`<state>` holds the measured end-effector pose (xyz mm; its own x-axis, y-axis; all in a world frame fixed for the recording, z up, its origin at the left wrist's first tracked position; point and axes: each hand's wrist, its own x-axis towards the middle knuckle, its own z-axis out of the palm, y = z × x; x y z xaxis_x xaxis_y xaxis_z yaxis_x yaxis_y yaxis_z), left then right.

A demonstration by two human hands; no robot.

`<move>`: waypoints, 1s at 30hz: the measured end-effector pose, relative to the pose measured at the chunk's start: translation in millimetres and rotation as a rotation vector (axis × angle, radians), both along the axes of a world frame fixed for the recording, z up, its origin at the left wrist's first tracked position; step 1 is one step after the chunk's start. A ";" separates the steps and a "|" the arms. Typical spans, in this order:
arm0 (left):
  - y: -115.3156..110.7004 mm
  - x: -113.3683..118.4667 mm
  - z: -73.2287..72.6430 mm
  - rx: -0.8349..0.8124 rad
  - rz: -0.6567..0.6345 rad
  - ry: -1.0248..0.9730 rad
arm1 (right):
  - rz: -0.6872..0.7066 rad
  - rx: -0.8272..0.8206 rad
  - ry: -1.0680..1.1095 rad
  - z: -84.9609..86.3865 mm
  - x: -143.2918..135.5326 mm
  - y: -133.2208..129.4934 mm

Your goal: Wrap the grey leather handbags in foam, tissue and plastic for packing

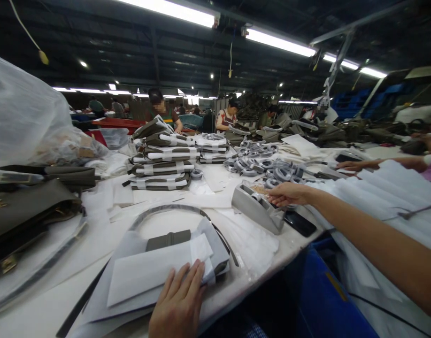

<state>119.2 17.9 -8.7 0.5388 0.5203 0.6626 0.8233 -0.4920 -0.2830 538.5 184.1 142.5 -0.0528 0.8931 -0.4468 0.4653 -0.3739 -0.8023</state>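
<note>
My left hand [180, 300] lies flat, fingers stretched, on a white foam sheet [141, 277]. Under the sheet is a dark olive handbag [169, 239], partly covered; its wrapped strap [169, 206] loops out over the table. A translucent piece of wrap [202, 247] lies over the sheet's right end, beside my fingertips. Out to the right, my right hand [288, 193] is at a grey tape dispenser [256, 206], its fingers pinched together at the far side. What they pinch, if anything, is too small to make out. A black phone [300, 222] lies below that hand.
Stacked wrapped bags [162, 166] and grey wrapped rings [250, 164] stand behind. An olive bag [25, 211] with gold hardware sits at left. A blue bin [331, 291] and foam sheets [395, 197] are at right. Another person's hand [352, 165] reaches in there; co-workers sit further back.
</note>
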 end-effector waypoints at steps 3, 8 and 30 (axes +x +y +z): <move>-0.2 0.5 2.2 -0.003 -0.010 -0.002 | -0.064 0.037 0.002 18.5 17.7 -25.2; -0.1 1.7 7.2 -0.010 -0.043 -0.042 | -0.114 0.028 -0.032 20.0 43.5 -76.0; -0.8 4.2 8.1 -0.047 -0.066 -0.110 | 0.092 0.531 -0.590 -45.9 32.7 -110.9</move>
<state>123.5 17.1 -0.6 0.4983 0.5184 0.6950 0.8137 -0.5564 -0.1683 571.2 73.2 96.5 -0.0240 0.9979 0.0596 0.8790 0.0494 -0.4743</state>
